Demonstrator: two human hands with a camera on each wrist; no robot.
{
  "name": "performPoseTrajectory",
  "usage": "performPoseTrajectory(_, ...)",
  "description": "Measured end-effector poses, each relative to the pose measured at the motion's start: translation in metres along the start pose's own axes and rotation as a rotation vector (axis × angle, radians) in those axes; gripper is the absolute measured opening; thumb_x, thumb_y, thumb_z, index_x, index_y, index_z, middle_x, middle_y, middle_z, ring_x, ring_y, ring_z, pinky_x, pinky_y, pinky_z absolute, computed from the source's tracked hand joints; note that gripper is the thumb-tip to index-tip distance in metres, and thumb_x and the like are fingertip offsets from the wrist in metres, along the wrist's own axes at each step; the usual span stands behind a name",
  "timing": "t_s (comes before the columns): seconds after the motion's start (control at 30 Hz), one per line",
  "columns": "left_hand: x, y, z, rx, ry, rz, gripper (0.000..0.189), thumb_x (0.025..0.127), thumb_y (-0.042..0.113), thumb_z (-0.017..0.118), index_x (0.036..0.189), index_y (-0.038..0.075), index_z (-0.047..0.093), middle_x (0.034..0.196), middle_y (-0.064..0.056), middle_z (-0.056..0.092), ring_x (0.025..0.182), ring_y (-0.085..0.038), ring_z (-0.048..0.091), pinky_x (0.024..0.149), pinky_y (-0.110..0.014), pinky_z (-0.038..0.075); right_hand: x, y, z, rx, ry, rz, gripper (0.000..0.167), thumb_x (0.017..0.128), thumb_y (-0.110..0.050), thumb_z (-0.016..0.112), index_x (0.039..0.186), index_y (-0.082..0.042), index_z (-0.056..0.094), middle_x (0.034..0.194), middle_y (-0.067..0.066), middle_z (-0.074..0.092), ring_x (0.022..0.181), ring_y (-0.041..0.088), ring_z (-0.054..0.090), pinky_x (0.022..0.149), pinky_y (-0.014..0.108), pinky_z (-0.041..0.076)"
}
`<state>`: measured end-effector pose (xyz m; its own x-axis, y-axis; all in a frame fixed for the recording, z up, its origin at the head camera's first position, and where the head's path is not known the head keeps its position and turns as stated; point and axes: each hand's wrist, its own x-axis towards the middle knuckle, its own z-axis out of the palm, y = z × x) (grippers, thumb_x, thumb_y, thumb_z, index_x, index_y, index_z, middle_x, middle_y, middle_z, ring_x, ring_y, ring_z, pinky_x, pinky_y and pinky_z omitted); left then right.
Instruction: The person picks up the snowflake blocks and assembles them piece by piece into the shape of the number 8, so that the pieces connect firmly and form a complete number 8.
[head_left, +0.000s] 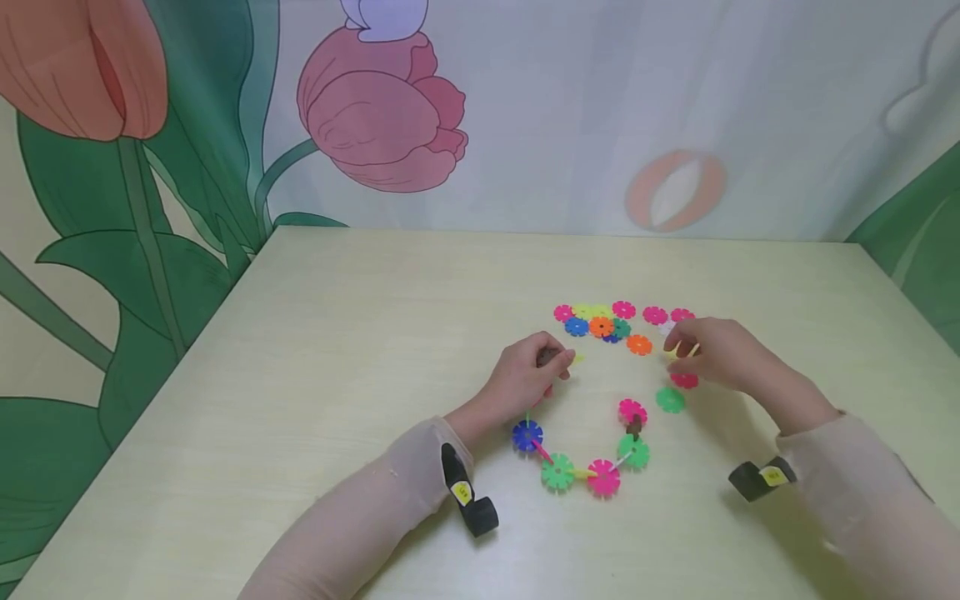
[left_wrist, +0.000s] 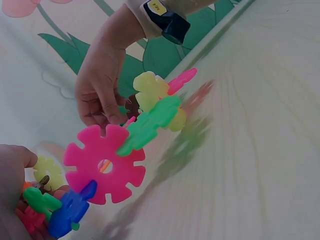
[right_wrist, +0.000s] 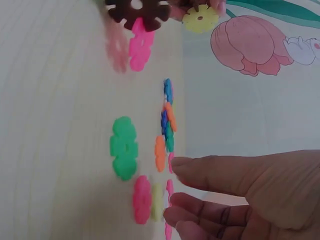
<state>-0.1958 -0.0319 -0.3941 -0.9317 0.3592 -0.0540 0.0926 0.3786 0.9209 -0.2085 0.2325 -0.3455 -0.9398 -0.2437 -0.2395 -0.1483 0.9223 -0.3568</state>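
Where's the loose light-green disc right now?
In the head view, the loose light-green disc lies right of the linked chain, just below a pink disc near the right hand.

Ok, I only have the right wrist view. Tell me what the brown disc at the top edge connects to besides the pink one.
Observer: In the head view, the brown disc also joins a green disc.

Operator: Follow the chain on from there and give me its lowest disc.

Observer: A pink disc sits lowest in the head view, at the bottom of the chain's curve.

Operator: Now give me the blue disc's place, if the chain has one.

Observer: It does: the blue disc is on the chain's left side, just below the left hand in the head view.
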Motion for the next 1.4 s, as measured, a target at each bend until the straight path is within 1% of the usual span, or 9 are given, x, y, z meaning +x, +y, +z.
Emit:
performPoseTrajectory(0.2, 0.001, -0.001, 0.001, -0.006, -0.005, 0.004, 0.021, 0.097, 0.034, 0.056, 0.101, 0.013, 0.059, 0.085, -0.006, 0.066, 0.056, -0.013, 0.046, 0.051, -0.021, 0.037, 0.001, 0.011, 0.005, -0.004, -0.066, 0.07, 0.035, 0.081, -0.018, 0.075, 0.108, 0.0, 0.062, 0.104, 0.021, 0.063, 0.093, 0.033, 0.058, 0.076, 0.041, 0.054)
performPoseTrajectory(0.3, 0.0, 0.0, 0.001, -0.008, -0.01, 0.008, 0.021, 0.098, 0.033, 0.055, 0.101, 0.013, 0.059, 0.084, -0.007, 0.065, 0.055, -0.013, 0.046, 0.051, -0.022, 0.036, 0.002, 0.015, 0.008, -0.006, -0.076, 0.078, 0.034, 0.08, -0.017, 0.076, 0.107, -0.001, 0.063, 0.103, 0.021, 0.063, 0.094, 0.034, 0.057, 0.078, 0.042, 0.054)
performPoseTrajectory(0.47, -0.001, 0.001, 0.001, -0.018, -0.016, 0.014, 0.021, 0.098, 0.033, 0.055, 0.102, 0.012, 0.059, 0.086, -0.01, 0.066, 0.056, -0.014, 0.046, 0.051, -0.022, 0.036, 0.003, 0.019, 0.011, -0.014, -0.064, 0.068, 0.031, 0.08, -0.015, 0.076, 0.104, 0.0, 0.062, 0.099, 0.019, 0.063, 0.091, 0.032, 0.057, 0.078, 0.041, 0.053)
performPoseTrajectory(0.67, 0.0, 0.0, 0.001, -0.023, -0.019, 0.008, 0.021, 0.097, 0.034, 0.055, 0.102, 0.013, 0.059, 0.086, -0.009, 0.066, 0.055, -0.014, 0.045, 0.05, -0.022, 0.036, 0.001, 0.02, 0.013, 0.014, -0.037, 0.077, 0.033, 0.08, -0.016, 0.077, 0.102, 0.001, 0.059, 0.096, 0.018, 0.063, 0.088, 0.029, 0.057, 0.076, 0.039, 0.053)
performPoseTrajectory(0.87, 0.0, -0.001, 0.002, -0.021, -0.021, 0.024, 0.021, 0.097, 0.033, 0.056, 0.102, 0.012, 0.059, 0.087, -0.009, 0.067, 0.053, -0.013, 0.045, 0.049, -0.022, 0.036, -0.002, 0.023, 0.008, 0.087, -0.06, 0.056, 0.027, 0.083, -0.015, 0.074, 0.099, -0.001, 0.058, 0.09, 0.013, 0.061, 0.075, 0.02, 0.054, 0.064, 0.028, 0.049)
performPoseTrajectory(0.97, 0.001, -0.001, 0.002, -0.021, -0.022, 0.028, 0.021, 0.097, 0.032, 0.056, 0.102, 0.012, 0.059, 0.087, -0.008, 0.068, 0.054, -0.012, 0.045, 0.05, -0.021, 0.035, -0.003, 0.023, 0.005, 0.131, -0.076, 0.045, 0.021, 0.086, -0.013, 0.07, 0.099, -0.001, 0.059, 0.086, 0.01, 0.061, 0.07, 0.017, 0.054, 0.062, 0.027, 0.049)
performPoseTrajectory(1.07, 0.001, -0.002, 0.003, -0.023, -0.024, 0.029, 0.021, 0.097, 0.032, 0.057, 0.101, 0.012, 0.06, 0.088, -0.007, 0.069, 0.055, -0.012, 0.046, 0.05, -0.021, 0.035, -0.003, 0.02, 0.002, 0.169, -0.072, 0.034, 0.021, 0.088, -0.015, 0.068, 0.101, -0.001, 0.06, 0.083, 0.009, 0.061, 0.067, 0.017, 0.055, 0.06, 0.028, 0.049)
performPoseTrajectory(1.23, 0.001, -0.002, 0.003, -0.022, -0.03, 0.036, 0.021, 0.097, 0.032, 0.056, 0.102, 0.011, 0.06, 0.089, -0.007, 0.07, 0.056, -0.012, 0.047, 0.05, -0.021, 0.035, -0.005, 0.01, 0.0, 0.239, -0.016, -0.013, 0.026, 0.091, -0.018, 0.064, 0.109, 0.0, 0.059, 0.082, 0.01, 0.064, 0.061, 0.019, 0.057, 0.054, 0.027, 0.048)
performPoseTrajectory(1.4, 0.001, -0.001, 0.002, -0.031, -0.032, 0.033, 0.022, 0.097, 0.032, 0.056, 0.103, 0.011, 0.06, 0.09, -0.007, 0.07, 0.057, -0.013, 0.047, 0.05, -0.021, 0.035, -0.005, -0.007, 0.004, 0.377, 0.036, -0.073, 0.026, 0.093, -0.016, 0.062, 0.111, 0.002, 0.056, 0.081, 0.012, 0.067, 0.059, 0.021, 0.06, 0.054, 0.026, 0.05)
